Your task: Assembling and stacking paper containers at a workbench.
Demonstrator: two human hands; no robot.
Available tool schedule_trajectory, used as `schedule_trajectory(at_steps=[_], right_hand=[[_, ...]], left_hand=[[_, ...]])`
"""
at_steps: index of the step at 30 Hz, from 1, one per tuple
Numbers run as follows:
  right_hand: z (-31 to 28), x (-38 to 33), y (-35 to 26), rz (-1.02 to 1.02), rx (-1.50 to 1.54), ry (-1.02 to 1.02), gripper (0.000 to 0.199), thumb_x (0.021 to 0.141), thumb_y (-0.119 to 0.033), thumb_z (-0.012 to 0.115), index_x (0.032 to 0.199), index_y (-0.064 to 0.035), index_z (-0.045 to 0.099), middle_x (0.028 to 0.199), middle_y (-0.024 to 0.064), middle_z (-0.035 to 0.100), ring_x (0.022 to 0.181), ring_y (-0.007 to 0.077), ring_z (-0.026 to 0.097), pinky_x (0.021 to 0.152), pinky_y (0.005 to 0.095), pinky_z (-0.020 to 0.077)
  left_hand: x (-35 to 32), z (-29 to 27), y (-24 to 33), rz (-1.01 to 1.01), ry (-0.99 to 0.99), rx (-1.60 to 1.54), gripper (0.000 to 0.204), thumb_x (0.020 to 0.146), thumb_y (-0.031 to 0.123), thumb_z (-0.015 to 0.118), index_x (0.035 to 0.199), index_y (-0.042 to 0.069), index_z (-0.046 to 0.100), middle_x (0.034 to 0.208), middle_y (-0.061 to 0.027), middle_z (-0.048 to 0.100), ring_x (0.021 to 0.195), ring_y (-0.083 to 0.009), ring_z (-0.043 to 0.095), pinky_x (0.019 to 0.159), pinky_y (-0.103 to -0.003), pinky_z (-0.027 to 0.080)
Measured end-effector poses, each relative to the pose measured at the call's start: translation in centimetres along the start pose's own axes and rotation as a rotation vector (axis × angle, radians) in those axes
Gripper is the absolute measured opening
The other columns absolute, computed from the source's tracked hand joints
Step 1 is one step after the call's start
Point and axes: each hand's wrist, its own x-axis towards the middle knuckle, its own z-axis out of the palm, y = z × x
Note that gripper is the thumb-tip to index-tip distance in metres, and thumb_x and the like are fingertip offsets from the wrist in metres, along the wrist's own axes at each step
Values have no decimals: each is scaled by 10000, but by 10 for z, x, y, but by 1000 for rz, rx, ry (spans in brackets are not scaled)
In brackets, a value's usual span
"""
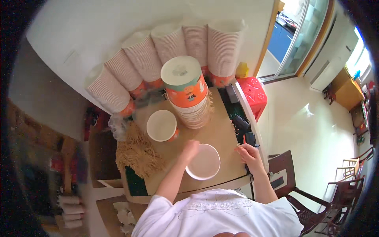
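Observation:
A white paper bucket (203, 162) stands on the brown board right in front of me, its mouth facing up. At its left rim is my left hand (190, 149), fingers curled in and slightly blurred, with what they hold hidden. To the right of the bucket, my right hand (248, 153) pinches at something small and pale by its fingertips; I cannot make out what. A thin orange-red stick (244, 139) shows just above those fingers. A second paper bucket (162, 125) stands farther left. Beyond is a stack of buckets topped by an upturned orange-and-green bucket (185, 81).
Tall wrapped stacks of white paper buckets (225, 43) line the wall. A heap of tan twisted paper cords (138, 154) lies on the board's (221, 126) left side. Dark small devices (241, 123) sit at the right edge. A red stool (252, 96) and a dark chair (282, 170) stand right.

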Motion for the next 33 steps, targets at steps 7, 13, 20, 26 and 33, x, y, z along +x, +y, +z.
schedule_trajectory(at_steps=[7,13,20,26,33], right_hand=[[37,5,41,-40,-304,-189,194,878,-162,502,930,-7,605,713,-5,569,648,57,511,584,198,430],[103,-14,51,-214,-565,-411,139,803,-129,538,914,-58,583,803,177,598,742,341,587,638,382,479],[105,-26,80,-173,-593,-531,116,814,-109,519,894,-37,563,777,173,594,722,340,585,616,381,476],[133,-32,85,-310,-606,-457,80,791,-80,524,846,-27,550,747,170,581,674,352,566,589,391,461],[135,-43,79,-365,-761,-476,57,772,-51,528,810,-22,558,699,166,566,650,338,566,574,387,456]], left_hand=[[-118,-5,16,-33,568,-203,106,763,96,564,787,21,634,690,-124,583,631,-250,554,558,-337,432],[-171,4,43,-341,272,-1552,146,842,75,534,917,-5,631,693,-11,580,537,-56,451,465,-184,354],[-192,4,19,-295,395,-1771,189,856,154,537,880,-14,622,615,-11,536,471,-50,430,410,-169,320],[-208,11,16,-394,72,-1629,234,859,241,544,899,28,633,575,33,485,429,-24,373,367,-173,250],[-201,-5,15,-287,271,-1780,182,825,136,578,906,-21,621,612,30,504,465,-34,396,388,-176,278]])
